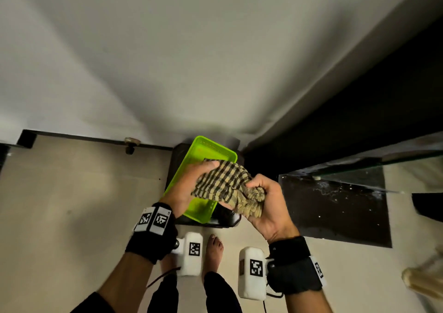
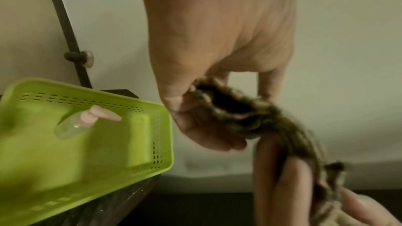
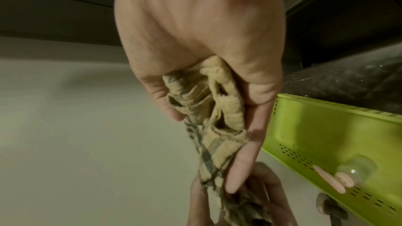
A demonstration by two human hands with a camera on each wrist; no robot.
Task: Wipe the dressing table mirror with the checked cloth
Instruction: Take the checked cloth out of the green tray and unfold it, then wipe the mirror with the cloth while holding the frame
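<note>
The checked cloth (image 1: pixel 224 183), tan with dark stripes, hangs bunched between both hands above the green tray (image 1: pixel 211 148). My left hand (image 1: pixel 196 181) grips its upper left end; in the left wrist view the cloth (image 2: pixel 234 107) runs out of the curled fingers. My right hand (image 1: pixel 261 197) clutches the crumpled right end, and the right wrist view shows the cloth (image 3: pixel 208 102) wadded in the palm. A glass or mirror pane (image 1: pixel 395 171) juts in at the right over a dark spotted surface (image 1: pixel 335 207). Whether it belongs to the dressing table I cannot tell.
The green perforated tray (image 2: pixel 91 143) sits on a small dark stand (image 1: pixel 225 220) against the white wall and holds a small clear spray bottle (image 2: pixel 74 125) with a pink top. A doorstop (image 1: pixel 131 142) sticks out of the skirting. Bare feet (image 1: pixel 214 250) stand on the tiled floor.
</note>
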